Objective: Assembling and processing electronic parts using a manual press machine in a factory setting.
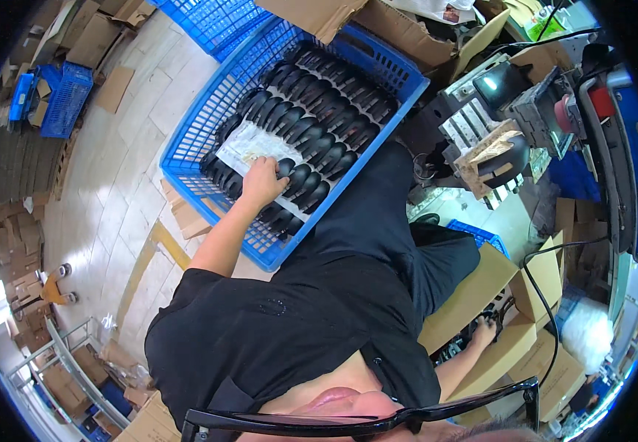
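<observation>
In a blue plastic crate (256,254) lie several rows of glossy black curved parts (319,140), packed close together, with a whitish sheet (249,144) among them. My left hand (263,183) reaches into the crate at the sheet's edge. Its thumb and fingers close on a black curved part (286,167) at the end of a row. To my right, my right hand (484,333) is down inside an open cardboard box (473,287). Its fingers are bent in among dark pieces (451,348); what they hold is too small to make out.
At right stands a metal machine fixture (481,140) with a black rounded piece (506,156) on it. A black cable (536,283) hangs beside the cardboard box. Another blue crate (212,26) stands beyond mine. Stacked cartons (20,243) line the far left.
</observation>
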Tool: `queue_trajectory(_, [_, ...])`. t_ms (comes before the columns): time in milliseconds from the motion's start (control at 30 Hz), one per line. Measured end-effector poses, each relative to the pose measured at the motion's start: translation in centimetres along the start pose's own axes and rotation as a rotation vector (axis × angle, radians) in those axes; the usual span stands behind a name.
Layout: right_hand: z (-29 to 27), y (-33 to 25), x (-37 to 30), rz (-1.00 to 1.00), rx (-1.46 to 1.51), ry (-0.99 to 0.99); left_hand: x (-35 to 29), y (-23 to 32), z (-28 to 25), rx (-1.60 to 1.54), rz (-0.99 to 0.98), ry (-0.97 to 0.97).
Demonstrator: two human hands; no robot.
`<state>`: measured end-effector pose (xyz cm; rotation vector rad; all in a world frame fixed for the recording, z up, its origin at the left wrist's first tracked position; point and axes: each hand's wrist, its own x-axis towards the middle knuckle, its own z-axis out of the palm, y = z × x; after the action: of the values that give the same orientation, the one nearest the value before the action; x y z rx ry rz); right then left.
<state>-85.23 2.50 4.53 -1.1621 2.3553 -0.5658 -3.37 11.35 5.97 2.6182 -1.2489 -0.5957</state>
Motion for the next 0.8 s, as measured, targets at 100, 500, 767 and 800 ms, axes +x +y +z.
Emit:
queue_trajectory(100, [-0.4,5.0,1.4,0.092,-0.008,-0.209,1.0,-1.4,2.6,0.003,0.016,-0.006])
queue_trajectory(500, [4.5,0.9,-4.2,0.071,0.343,-0.434,0.9,2.8,2.1,-0.021,0.134,0.067])
queue_trajectory(767, [3.9,0.2,-3.2,-0.067,0.204,-0.424,-0.2,6.7,1.8,-0.143,0.276,0.009])
queue_trajectory(800, [3.7,-0.1,-2.9,-0.074,0.206,-0.425,-0.5,6.7,2.0,-0.150,0.292,0.039])
